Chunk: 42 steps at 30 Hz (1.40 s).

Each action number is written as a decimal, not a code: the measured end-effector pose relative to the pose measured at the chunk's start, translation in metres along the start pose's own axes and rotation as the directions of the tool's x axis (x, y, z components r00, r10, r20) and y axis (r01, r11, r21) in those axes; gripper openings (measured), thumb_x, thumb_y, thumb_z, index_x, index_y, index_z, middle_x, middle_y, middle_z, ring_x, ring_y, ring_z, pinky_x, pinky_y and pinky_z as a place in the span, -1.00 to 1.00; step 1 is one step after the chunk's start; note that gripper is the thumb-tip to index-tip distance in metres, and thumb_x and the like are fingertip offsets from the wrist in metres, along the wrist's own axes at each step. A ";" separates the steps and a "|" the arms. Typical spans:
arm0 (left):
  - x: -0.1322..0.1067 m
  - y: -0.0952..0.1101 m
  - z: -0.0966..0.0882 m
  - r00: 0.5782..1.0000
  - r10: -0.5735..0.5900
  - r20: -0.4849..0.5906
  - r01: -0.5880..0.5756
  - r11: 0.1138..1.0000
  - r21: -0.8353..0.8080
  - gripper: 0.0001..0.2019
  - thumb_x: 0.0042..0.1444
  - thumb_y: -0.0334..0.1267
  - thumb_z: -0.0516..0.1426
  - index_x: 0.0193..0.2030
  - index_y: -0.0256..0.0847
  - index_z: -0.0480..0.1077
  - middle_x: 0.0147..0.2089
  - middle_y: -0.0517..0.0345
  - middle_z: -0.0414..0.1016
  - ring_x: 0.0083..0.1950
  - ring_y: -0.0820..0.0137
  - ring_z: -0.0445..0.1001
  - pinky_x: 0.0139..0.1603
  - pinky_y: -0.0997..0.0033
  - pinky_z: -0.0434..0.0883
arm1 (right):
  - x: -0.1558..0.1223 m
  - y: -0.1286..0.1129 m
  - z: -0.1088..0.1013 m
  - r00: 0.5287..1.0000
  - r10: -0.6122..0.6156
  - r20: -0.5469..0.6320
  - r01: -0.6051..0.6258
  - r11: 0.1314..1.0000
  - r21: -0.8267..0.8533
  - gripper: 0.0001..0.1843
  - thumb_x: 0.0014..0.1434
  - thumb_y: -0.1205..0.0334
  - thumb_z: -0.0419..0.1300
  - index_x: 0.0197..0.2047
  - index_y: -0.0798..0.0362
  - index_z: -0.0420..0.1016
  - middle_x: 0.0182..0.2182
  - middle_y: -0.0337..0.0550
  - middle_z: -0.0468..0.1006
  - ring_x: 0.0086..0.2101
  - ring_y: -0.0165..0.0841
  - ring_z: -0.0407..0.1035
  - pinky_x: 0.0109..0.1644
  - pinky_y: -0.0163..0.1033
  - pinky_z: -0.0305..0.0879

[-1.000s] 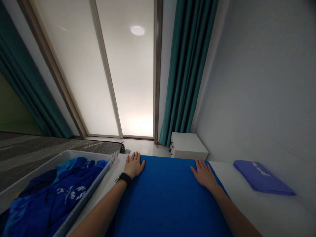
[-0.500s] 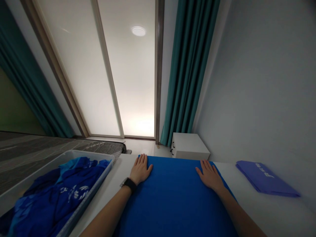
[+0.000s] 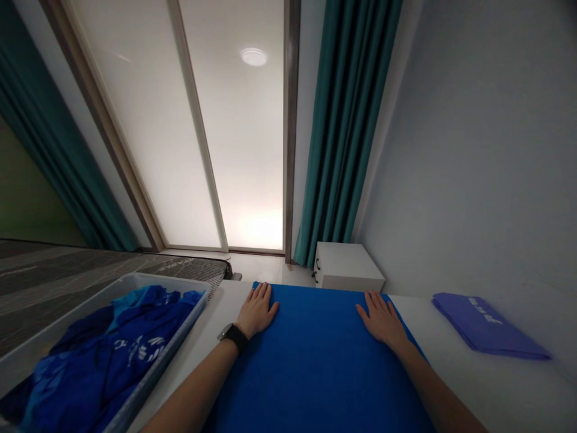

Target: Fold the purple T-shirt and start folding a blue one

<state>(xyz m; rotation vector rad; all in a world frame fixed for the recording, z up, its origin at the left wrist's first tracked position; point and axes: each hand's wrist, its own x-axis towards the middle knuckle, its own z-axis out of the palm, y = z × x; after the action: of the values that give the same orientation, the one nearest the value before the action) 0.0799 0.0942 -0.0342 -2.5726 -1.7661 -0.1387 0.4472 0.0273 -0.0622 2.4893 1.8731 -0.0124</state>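
Note:
A blue cloth (image 3: 322,355) lies spread flat over the white table (image 3: 198,328), reaching to its far edge. My left hand (image 3: 256,310) rests on the cloth's far left corner, palm down with the fingers stretched out; a dark watch is on that wrist. At the far right corner, my right hand (image 3: 382,317) lies flat too, its thumb pointing inward. Both hands press on the fabric without gripping it. The cloth's near end runs out of view at the bottom.
Left of the cloth stands a pale plastic bin (image 3: 164,352) holding crumpled blue clothes (image 3: 103,355) with white print. A folded purple item (image 3: 489,328) lies on the table's right side. Beyond the table are a white cabinet (image 3: 349,264), teal curtains (image 3: 347,132) and frosted sliding doors (image 3: 243,150).
Almost nothing differs. Both hands stay in place on the blue cloth, and the view has shifted very slightly.

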 end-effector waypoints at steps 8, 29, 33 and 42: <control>-0.003 -0.019 0.001 0.992 -0.128 0.011 0.128 0.992 -0.008 -0.32 0.34 0.04 -0.17 0.44 -0.41 -0.01 0.48 -0.12 -0.06 0.49 0.19 -0.09 0.44 0.07 -0.09 | -0.001 -0.005 0.004 0.999 -0.031 -0.019 0.032 0.996 0.087 -0.20 0.34 -0.13 -0.25 0.44 0.26 -0.07 0.42 0.06 -0.09 0.39 -0.17 -0.26 0.43 0.05 -0.35; -0.039 -0.009 -0.010 0.989 -0.141 0.039 0.139 0.989 0.047 -0.39 0.35 0.01 -0.17 0.45 -0.21 -0.01 0.50 -0.07 -0.13 0.50 0.17 -0.12 0.41 -0.08 -0.10 | -0.039 -0.008 -0.003 0.999 -0.037 -0.003 0.037 0.999 0.024 -0.23 0.36 -0.13 -0.29 0.45 0.20 -0.12 0.43 0.01 -0.15 0.39 -0.20 -0.28 0.42 0.01 -0.36; -0.062 -0.004 -0.016 0.991 -0.134 0.032 0.131 0.988 0.079 -0.40 0.35 -0.01 -0.17 0.43 -0.25 0.06 0.47 -0.16 -0.03 0.48 0.09 -0.05 0.37 -0.14 -0.05 | -0.063 -0.008 -0.008 0.999 -0.035 0.012 0.035 0.999 0.028 -0.22 0.35 -0.14 -0.30 0.46 0.19 -0.13 0.43 -0.02 -0.16 0.39 -0.22 -0.30 0.42 0.00 -0.37; -0.090 -0.016 -0.043 0.999 -0.012 0.030 0.012 1.000 0.013 -0.55 0.27 -0.01 -0.04 0.17 -0.17 0.40 0.20 -0.13 0.43 0.23 0.02 0.34 0.21 -0.05 0.19 | -0.099 0.007 -0.030 0.991 -0.132 0.031 0.131 0.991 0.019 -0.37 0.33 -0.07 -0.12 0.29 0.12 0.30 0.25 0.14 0.32 0.23 -0.06 0.17 0.30 0.04 -0.02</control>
<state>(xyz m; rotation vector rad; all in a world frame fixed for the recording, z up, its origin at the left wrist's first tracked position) 0.0302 0.0132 0.0003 -2.5694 -1.7864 -0.0895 0.4261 -0.0693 -0.0297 2.3564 2.0290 -0.0705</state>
